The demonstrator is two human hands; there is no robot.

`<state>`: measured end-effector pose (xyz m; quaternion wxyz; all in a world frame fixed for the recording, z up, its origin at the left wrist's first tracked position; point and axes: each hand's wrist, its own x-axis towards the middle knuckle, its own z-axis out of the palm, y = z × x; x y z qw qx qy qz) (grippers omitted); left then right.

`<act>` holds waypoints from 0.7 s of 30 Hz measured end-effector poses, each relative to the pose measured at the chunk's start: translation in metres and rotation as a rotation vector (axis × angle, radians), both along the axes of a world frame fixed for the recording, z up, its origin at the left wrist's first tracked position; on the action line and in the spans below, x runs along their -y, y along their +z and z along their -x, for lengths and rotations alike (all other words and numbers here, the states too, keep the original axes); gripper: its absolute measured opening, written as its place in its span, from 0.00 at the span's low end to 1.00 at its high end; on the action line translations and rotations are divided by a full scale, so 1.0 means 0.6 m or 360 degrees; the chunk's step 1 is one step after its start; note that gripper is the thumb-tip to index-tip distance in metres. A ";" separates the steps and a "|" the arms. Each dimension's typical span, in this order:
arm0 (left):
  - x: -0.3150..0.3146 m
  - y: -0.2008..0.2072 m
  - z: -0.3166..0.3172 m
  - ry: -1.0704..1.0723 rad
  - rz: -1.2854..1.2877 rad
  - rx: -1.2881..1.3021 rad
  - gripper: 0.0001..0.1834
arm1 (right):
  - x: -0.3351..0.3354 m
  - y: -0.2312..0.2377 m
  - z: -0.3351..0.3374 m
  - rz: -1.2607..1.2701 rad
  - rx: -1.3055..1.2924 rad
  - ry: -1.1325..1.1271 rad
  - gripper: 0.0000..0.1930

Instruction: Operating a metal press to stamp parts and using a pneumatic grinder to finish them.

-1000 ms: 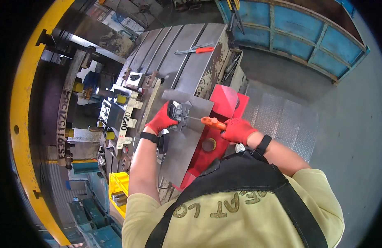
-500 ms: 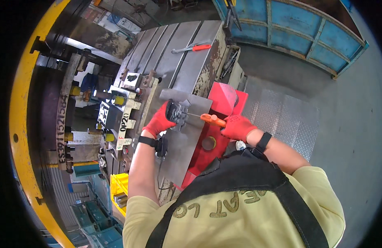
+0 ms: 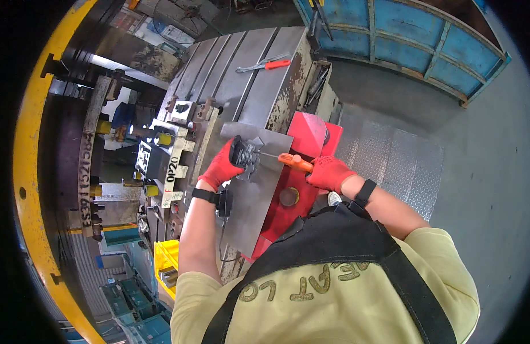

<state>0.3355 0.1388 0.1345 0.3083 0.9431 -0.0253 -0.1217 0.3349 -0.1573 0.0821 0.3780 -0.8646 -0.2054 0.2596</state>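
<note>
My left hand (image 3: 222, 166), in a red glove with dark fingers, is curled around a cluster of small flat grey metal parts (image 3: 253, 157). These parts are over a grey metal sheet (image 3: 247, 206). From the right, my right hand (image 3: 331, 174), also red-gloved, grips an orange-handled tool (image 3: 295, 162). Its thin metal shaft points left, and the tip is at the metal parts. Whether the tip touches them I cannot tell.
Beneath the sheet's right side is a red housing with a round dark button (image 3: 288, 196). Red-handled pliers (image 3: 265, 66) lie on the slotted press bed (image 3: 230, 80). Die tooling (image 3: 176, 160) stands left, near a yellow bin (image 3: 166, 261). A blue metal container (image 3: 402, 43) is at the back right.
Both hands keep nearly the same places. The small metal parts in my left hand and the orange-handled tool have shifted only slightly.
</note>
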 end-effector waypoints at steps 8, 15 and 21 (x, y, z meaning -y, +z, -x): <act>-0.002 -0.009 -0.001 0.0056 0.0049 -0.0008 0.43 | -0.002 -0.001 0.000 0.0061 -0.0069 0.0033 0.16; -0.021 -0.034 -0.004 0.0072 0.0034 0.0106 0.43 | -0.003 -0.008 0.001 0.0069 -0.0042 0.0016 0.16; 0.004 -0.005 -0.005 0.0187 0.0139 -0.0043 0.43 | 0.000 -0.010 -0.004 -0.0008 -0.0056 -0.0010 0.15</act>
